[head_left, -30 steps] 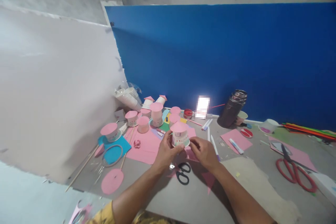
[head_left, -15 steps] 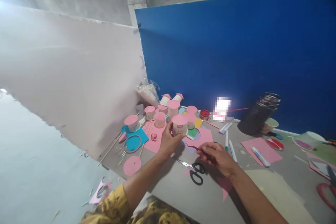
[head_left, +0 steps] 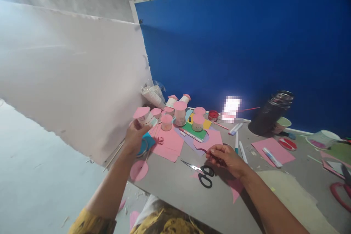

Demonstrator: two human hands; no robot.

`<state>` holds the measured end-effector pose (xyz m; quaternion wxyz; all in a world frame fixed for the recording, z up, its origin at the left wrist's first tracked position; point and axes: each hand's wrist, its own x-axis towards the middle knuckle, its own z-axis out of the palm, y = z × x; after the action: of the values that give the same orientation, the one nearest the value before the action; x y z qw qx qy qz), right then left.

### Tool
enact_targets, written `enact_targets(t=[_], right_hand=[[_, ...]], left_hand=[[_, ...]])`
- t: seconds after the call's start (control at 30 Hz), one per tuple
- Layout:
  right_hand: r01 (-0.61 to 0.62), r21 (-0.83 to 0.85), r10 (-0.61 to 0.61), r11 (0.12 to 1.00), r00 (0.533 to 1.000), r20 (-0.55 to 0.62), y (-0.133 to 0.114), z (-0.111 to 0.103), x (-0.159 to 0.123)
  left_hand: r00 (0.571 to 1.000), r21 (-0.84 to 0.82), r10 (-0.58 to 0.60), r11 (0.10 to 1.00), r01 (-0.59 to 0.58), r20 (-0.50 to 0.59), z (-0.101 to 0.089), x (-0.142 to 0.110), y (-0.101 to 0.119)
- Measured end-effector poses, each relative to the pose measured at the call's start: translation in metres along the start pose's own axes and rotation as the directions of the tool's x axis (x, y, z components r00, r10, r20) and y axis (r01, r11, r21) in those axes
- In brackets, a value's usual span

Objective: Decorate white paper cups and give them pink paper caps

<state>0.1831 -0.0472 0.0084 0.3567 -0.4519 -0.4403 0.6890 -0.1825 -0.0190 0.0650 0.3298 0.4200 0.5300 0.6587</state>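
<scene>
While the grey table (head_left: 175, 184) is being overhung at left by the left hand (head_left: 135, 136), one pink-topped cup (head_left: 147, 118) is being gripped there; the right hand (head_left: 226, 159) is being held half-curled, any grasp being unclear; eight more cups (head_left: 180, 117) are being seen beyond; the gripped cup's long axis is being tilted, pink top (head_left: 141, 112) pointing up-left

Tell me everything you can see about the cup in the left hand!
The cup looks like white paper, with a pink roof, paper-like too, and small drawn marks on its side. It leans, roof up-left, rim down-right. The left hand holds it, left of the other cups in view. Its inside can't be seen.
</scene>
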Motion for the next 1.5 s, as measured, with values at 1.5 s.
enact_targets(t=[1.5], right_hand=[[-0.049,-0.084,0.050,0.995,0.999,0.009,-0.004,0.003,-0.006]], left_hand=[[0.970,0.768,0.197,0.640,-0.018,-0.142,-0.055,0.051,-0.041]])
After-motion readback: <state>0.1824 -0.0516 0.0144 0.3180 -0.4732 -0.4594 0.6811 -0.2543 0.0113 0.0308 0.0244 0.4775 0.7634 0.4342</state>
